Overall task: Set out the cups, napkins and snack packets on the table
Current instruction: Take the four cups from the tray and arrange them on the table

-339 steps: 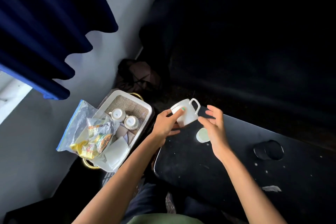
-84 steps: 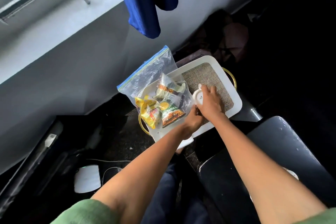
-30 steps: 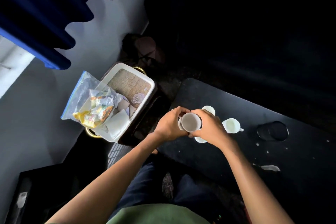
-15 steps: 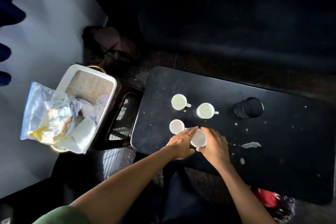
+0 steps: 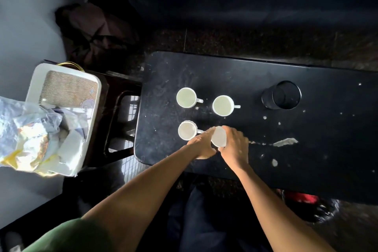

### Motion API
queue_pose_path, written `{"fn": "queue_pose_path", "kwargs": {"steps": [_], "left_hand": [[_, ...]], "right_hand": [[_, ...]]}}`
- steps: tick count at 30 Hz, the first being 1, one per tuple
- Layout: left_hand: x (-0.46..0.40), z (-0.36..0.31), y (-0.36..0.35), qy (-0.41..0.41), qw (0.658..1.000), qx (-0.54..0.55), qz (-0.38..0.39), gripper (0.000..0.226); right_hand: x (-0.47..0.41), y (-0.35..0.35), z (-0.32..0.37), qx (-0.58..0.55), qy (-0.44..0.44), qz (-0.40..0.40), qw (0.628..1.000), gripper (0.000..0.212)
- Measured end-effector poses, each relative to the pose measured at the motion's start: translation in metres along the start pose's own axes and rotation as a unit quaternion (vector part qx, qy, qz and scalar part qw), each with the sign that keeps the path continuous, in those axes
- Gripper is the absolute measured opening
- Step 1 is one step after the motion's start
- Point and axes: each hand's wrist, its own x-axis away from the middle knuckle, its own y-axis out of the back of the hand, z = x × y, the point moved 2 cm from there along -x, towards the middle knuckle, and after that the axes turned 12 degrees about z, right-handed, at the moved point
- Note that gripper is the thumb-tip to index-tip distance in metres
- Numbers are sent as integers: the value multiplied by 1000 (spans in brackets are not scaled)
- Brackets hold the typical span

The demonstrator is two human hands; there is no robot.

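step: placing fourth cup | grip: left hand and right hand both clasp it, tilted, just above worktop | spot: directly below, right of third cup | napkins, packets in tray far left

Both forearms extended forward, converging; left hand and right hand close together, fingers curled, palms facing.

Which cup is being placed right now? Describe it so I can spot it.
On the black table, four white cups form a square. It is the near-right cup, the only one gripped between both hands, left hand and right hand.
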Motion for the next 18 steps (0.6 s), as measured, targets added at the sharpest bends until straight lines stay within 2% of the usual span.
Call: {"fn": "queue_pose_path", "kwargs": {"steps": [5, 7, 9, 11, 13, 14, 18], "left_hand": [[-2, 7, -7, -15, 1000, 15, -11, 79], [1, 9, -8, -13, 999, 33, -38, 69], [8, 11, -2, -28, 992, 75, -97, 54], [18, 16, 8, -45, 978, 58, -197, 46], [25, 25, 19, -36, 956, 3, -290, 47], [28, 32, 25, -25, 950, -12, -312, 51], [26, 56, 43, 47, 959, -65, -272, 72]], "right_hand": [[4, -2, 0, 3, -12, 24, 1000, 76], [9, 0, 5, 4, -9, 5, 1000, 77], [14, 6, 14, 2, 14, -54, 998, 65], [16, 14, 27, 4, 43, -119, 992, 54], [14, 21, 40, 7, 77, -146, 986, 49], [11, 23, 48, 17, 95, -144, 985, 49], [-10, 25, 76, 100, 154, -60, 981, 64]]}}
